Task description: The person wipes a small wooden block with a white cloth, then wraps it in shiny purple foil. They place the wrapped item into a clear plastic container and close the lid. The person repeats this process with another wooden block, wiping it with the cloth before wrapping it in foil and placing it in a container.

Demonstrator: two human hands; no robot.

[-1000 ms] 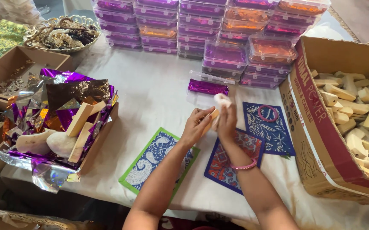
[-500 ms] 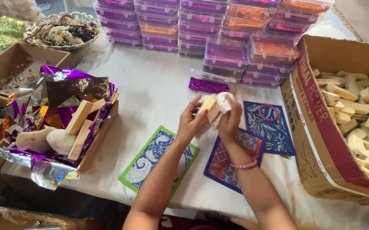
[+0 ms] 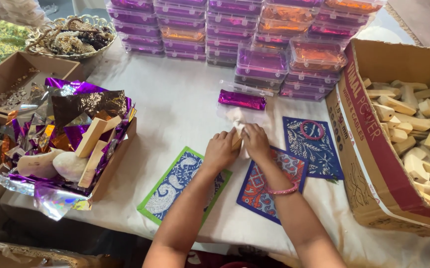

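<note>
at the middle of the white-clothed table [image 3: 175, 114], both hands meet over a small wooden block [image 3: 237, 140] half wrapped in thin white tissue [image 3: 236, 118]. the left hand [image 3: 221, 150] curls closed around the block's near end, and the right hand [image 3: 255, 141] presses its fingers shut over the tissue on the other side; only a sliver of pale wood shows between them. the block looks light, stiff and smooth-sided, so it should sit firm when pinched across its flat faces, while the tissue is soft, crinkly and likely to tear if pulled hard, better held by folded edges. just beyond lies a shiny purple foil-wrapped piece [image 3: 242, 100], slick-looking and creased. under the forearms lie flat patterned cards, a green-edged card [image 3: 175, 191] and a red and blue card [image 3: 262, 191]. to the right a cardboard box [image 3: 368, 164] holds many bare wooden blocks; to the left a tray [image 3: 113, 166] carries crumpled metallic foil and more wood; stacked clear plastic boxes [image 3: 264, 62] stand behind
</note>
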